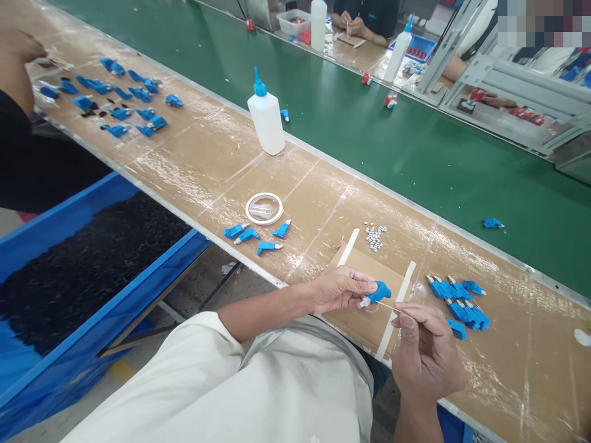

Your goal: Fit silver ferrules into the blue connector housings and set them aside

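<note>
My left hand (344, 289) pinches a small blue plastic part (380, 291) with a whitish tip, held over a piece of cardboard (355, 326) with white tape strips. A thin wooden stick (389, 306) is gripped between the thumb and fingers of my right hand (427, 347); its far end reaches the underside of the blue part. To the right of that hand lies a cluster of similar blue parts (462, 307). Beyond the cardboard is a small heap of tiny grey-white pieces (375, 237). More blue parts (247, 235) rest beside a tape roll (252, 216) to the left.
A white squeeze bottle (268, 123) with a blue nozzle stands at the table's far edge. Behind it runs a green conveyor belt (415, 154) carrying scattered parts. At left are a co-worker's arm (16, 67), many blue parts (120, 111) and a blue bin (55, 221) of black pieces.
</note>
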